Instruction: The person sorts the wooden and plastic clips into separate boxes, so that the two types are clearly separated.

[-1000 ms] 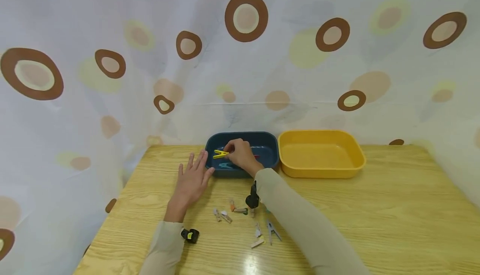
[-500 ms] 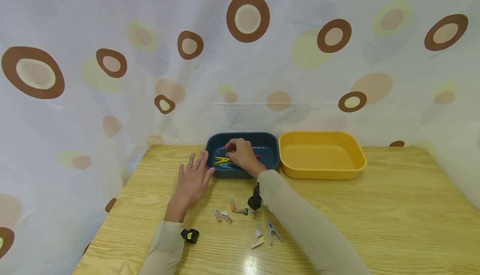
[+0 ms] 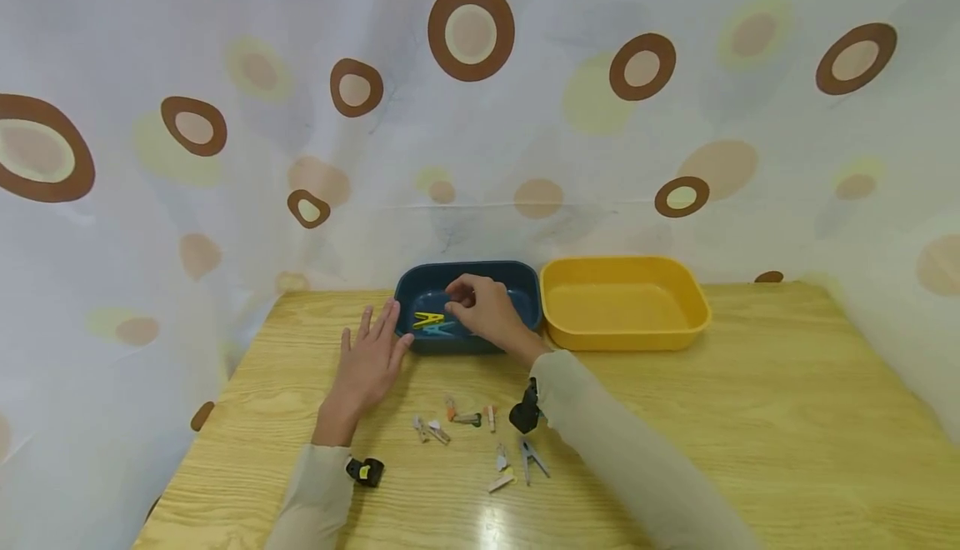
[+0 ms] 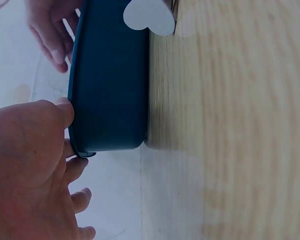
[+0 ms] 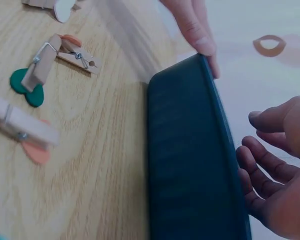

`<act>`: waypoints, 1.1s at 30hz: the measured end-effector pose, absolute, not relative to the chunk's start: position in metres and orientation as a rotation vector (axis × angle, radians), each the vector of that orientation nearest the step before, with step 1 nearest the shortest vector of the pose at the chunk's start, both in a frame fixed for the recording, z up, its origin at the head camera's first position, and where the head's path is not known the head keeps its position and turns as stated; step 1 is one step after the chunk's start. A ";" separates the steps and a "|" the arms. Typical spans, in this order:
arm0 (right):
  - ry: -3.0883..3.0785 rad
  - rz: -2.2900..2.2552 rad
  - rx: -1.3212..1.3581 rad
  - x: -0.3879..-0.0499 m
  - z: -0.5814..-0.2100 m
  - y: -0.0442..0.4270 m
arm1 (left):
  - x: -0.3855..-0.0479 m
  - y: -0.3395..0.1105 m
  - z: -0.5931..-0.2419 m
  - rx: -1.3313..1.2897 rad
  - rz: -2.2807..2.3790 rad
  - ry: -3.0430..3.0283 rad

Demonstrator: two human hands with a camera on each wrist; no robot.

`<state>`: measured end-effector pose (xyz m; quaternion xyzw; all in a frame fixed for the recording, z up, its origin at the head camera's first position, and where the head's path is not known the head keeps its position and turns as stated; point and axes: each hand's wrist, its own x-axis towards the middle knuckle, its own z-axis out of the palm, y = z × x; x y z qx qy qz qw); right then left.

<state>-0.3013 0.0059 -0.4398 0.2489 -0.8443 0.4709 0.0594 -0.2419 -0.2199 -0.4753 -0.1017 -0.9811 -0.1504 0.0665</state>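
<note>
My left hand (image 3: 367, 368) rests against the left end of a dark blue tub (image 3: 457, 348), its fingers spread and straight. In the left wrist view, the thumb and a fingertip touch the tub's rim (image 4: 73, 90). My right hand (image 3: 489, 310) hovers over the tub with loosely bent fingers and nothing between them; the right wrist view shows the thumb apart from the fingers (image 5: 267, 157). Inside the tub lie a yellow clothespin (image 3: 430, 317) and a light blue clothespin (image 3: 438, 330). The right hand hides part of the tub's inside.
A yellow tub (image 3: 626, 340) stands against the blue tub's right side. Small wooden clothespins with coloured shapes, one with a green heart (image 5: 34, 95), lie scattered in front on the wooden table (image 3: 750, 417). A larger grey clothespin (image 3: 533, 460) lies near them. A patterned sheet hangs behind.
My right hand has let go of the yellow clothespin, which now lies in the blue tub, and has drawn slightly right. The left hand has kept its place at the rim.
</note>
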 end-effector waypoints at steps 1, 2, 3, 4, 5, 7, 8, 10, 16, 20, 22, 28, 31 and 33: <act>-2.549 1.431 0.764 -0.299 -0.438 0.008 | -0.242 -0.220 -0.475 -0.305 -0.453 -2.960; -2.544 1.432 0.773 -0.297 -0.437 0.011 | -0.242 -0.221 -0.475 -0.305 -0.451 -2.961; -2.538 1.431 0.781 -0.295 -0.435 0.013 | -0.241 -0.221 -0.474 -0.305 -0.447 -2.961; -2.531 1.430 0.790 -0.293 -0.434 0.015 | -0.241 -0.222 -0.474 -0.307 -0.444 -2.959; -2.525 1.430 0.795 -0.291 -0.433 0.017 | -0.241 -0.222 -0.474 -0.308 -0.445 -2.959; -2.509 1.432 0.809 -0.287 -0.432 0.021 | -0.241 -0.223 -0.473 -0.309 -0.441 -2.954; -2.501 1.438 0.814 -0.285 -0.432 0.024 | -0.242 -0.223 -0.473 -0.309 -0.440 -2.953; -2.481 1.460 0.821 -0.280 -0.432 0.029 | -0.242 -0.224 -0.473 -0.307 -0.443 -2.954; -2.445 1.480 0.807 -0.264 -0.435 0.050 | -0.242 -0.223 -0.474 -0.298 -0.441 -2.967; -2.438 1.464 0.777 -0.249 -0.438 0.067 | -0.241 -0.221 -0.475 -0.299 -0.453 -2.974; -2.442 1.471 0.760 -0.240 -0.439 0.077 | -0.241 -0.220 -0.475 -0.301 -0.451 -2.977; -2.502 1.516 0.704 -0.219 -0.442 0.100 | -0.241 -0.219 -0.475 -0.295 -0.450 -2.974; -2.531 1.509 0.658 -0.210 -0.445 0.111 | -0.241 -0.219 -0.475 -0.295 -0.449 -2.974; -2.536 1.489 0.628 -0.204 -0.448 0.118 | -0.241 -0.219 -0.475 -0.297 -0.447 -2.973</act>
